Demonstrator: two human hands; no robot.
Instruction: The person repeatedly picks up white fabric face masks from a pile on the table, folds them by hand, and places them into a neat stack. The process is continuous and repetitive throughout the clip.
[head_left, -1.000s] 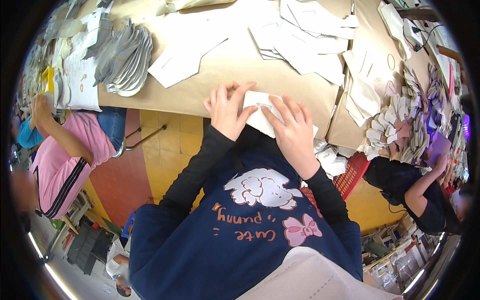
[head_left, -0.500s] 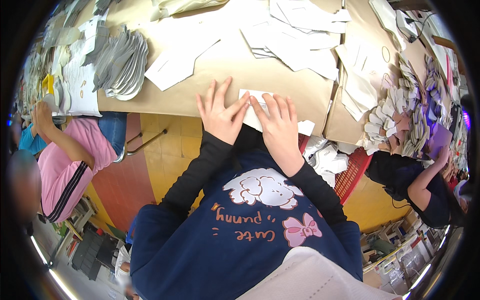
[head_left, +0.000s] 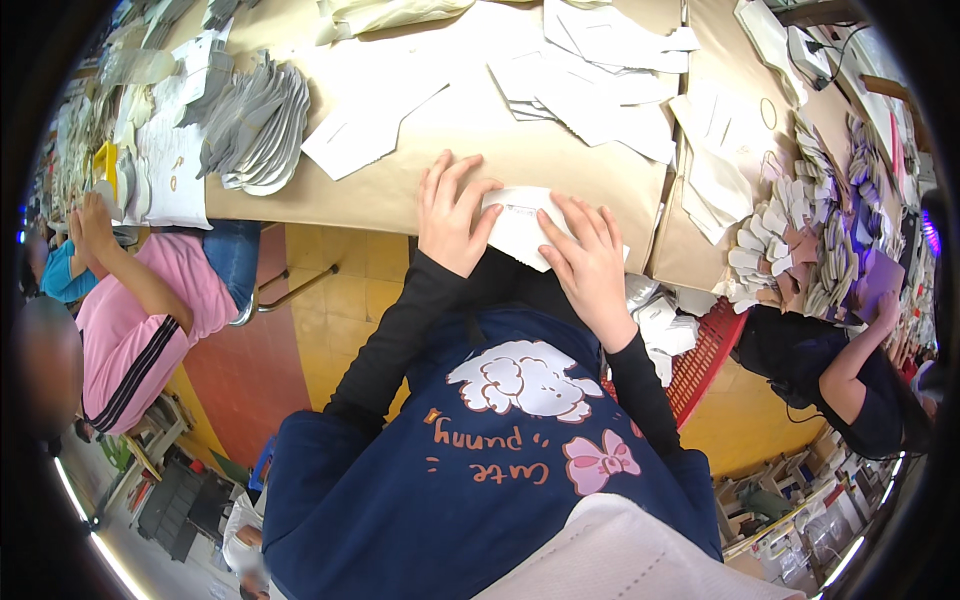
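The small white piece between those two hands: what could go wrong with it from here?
Slipping: the white piece lies at the near edge of the table, so it might slide off if the left hand and right hand let go.
Creasing: both hands touch it, so uneven pressure could bend or shift it.
Mix-up: other white pieces lie overlapping farther back, so it might get mixed among them.

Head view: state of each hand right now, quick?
Left hand: open, touching the left part of the white piece.
Right hand: open, touching the piece's right part.
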